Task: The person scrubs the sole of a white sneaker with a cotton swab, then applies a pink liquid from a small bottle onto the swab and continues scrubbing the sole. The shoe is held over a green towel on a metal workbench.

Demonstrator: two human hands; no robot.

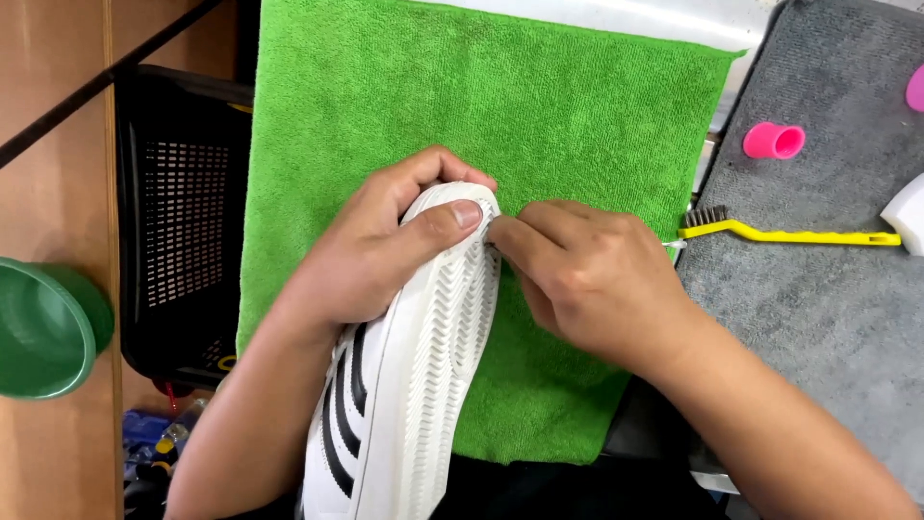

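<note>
A white sneaker with black side stripes lies sole-up over a green towel. My left hand grips its toe end, thumb pressed on the ridged sole. My right hand has its fingers pinched together at the sole's toe edge, touching it. Whether those fingers hold something small is hidden.
A yellow-handled small brush lies on a grey mat at the right, with a pink cap and a white object near it. A black perforated crate and a green bowl stand at the left.
</note>
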